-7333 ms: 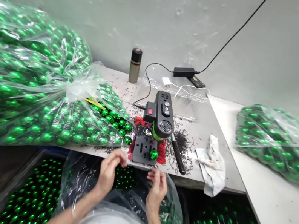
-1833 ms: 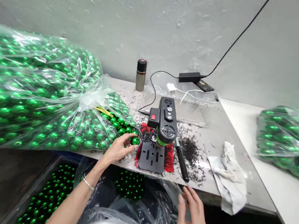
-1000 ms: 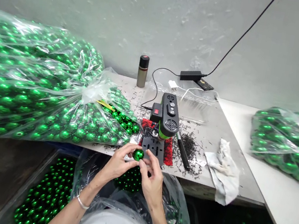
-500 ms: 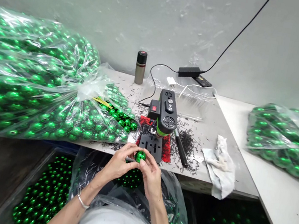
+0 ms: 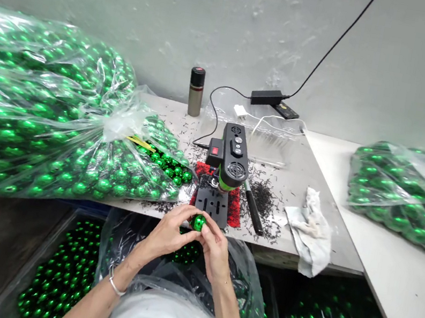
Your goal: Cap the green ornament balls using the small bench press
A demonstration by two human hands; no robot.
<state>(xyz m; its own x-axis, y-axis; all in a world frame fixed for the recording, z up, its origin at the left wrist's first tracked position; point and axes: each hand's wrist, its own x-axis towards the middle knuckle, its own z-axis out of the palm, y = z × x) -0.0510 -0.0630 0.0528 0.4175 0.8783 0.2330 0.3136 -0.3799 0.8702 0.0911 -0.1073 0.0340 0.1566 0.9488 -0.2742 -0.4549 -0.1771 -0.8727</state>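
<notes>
A shiny green ball [image 5: 198, 222] is held between both hands at the table's front edge. My left hand [image 5: 171, 232] has its fingers closed on the ball's left side. From the right, my right hand [image 5: 215, 245] grips the same ball with thumb and fingers. Just beyond the hands is the black slotted base plate [image 5: 212, 202] of a small machine [image 5: 235, 154], which has a black head with round vents and a red switch. Red mat [image 5: 235, 209] shows under the plate.
A large clear bag of green balls [image 5: 40, 114] covers the left. A black-handled tool [image 5: 254, 209], black scraps and a white cloth [image 5: 310, 229] lie right of the machine. Behind stands a bottle [image 5: 196, 91]; another bag of balls [image 5: 402, 196] is at far right.
The view has shifted slightly, so the table items appear a little further left and up. Both hands keep hold of the ball, with almost no change in their grip.
</notes>
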